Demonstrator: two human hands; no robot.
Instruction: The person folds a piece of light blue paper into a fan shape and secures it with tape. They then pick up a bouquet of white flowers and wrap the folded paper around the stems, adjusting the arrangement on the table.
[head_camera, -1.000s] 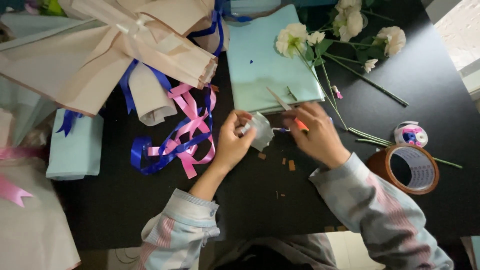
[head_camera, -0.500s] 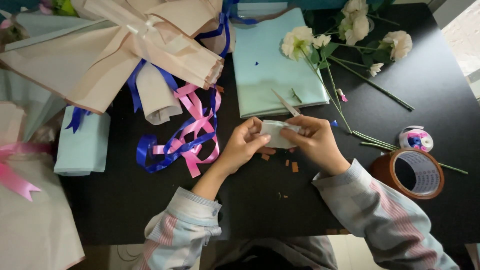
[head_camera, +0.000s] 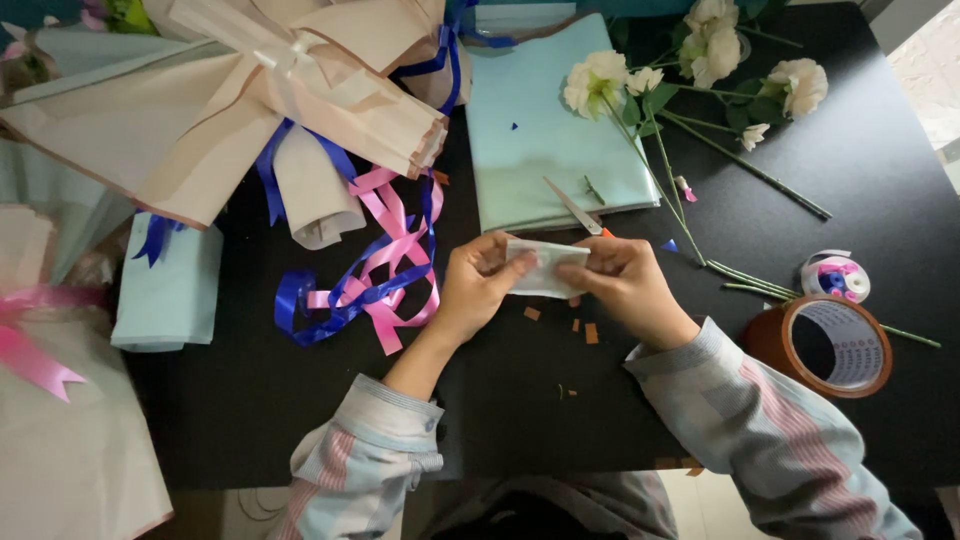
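Both hands meet over the middle of the black tabletop (head_camera: 870, 180), gripping one small whitish folded piece of wrapping material (head_camera: 545, 268) between them. Left hand (head_camera: 478, 283) pinches its left end, fingers curled closed on it; right hand (head_camera: 628, 283) pinches the right end the same way. The piece sits just above the tabletop, flat-ish and level.

Counts: one pair of scissors (head_camera: 575, 208) lying just beyond the held piece, blades on the edge of one pale blue folded sheet (head_camera: 550, 130). About four small brown scraps (head_camera: 590, 333) on the tabletop just below the hands. One roll of brown tape (head_camera: 828, 345) to the right, near the right sleeve. One small ribbon spool (head_camera: 835, 277) touching or just beside the tape roll, exact contact unclear. Five white flower heads (head_camera: 594, 82) visible at top right, stems running down toward the tape roll; bud count uncertain.

Left of the hands: one tangle of pink and blue ribbons (head_camera: 370, 290) near the left hand, apart from it. One big beige paper bouquet wrap (head_camera: 230, 100) at top left, tied with a pale bow. One rolled beige paper (head_camera: 315, 195) under it. One second pale blue folded sheet (head_camera: 170, 285) at far left, a blue ribbon on it. One pink ribbon (head_camera: 30, 345) at the left edge on pale paper.
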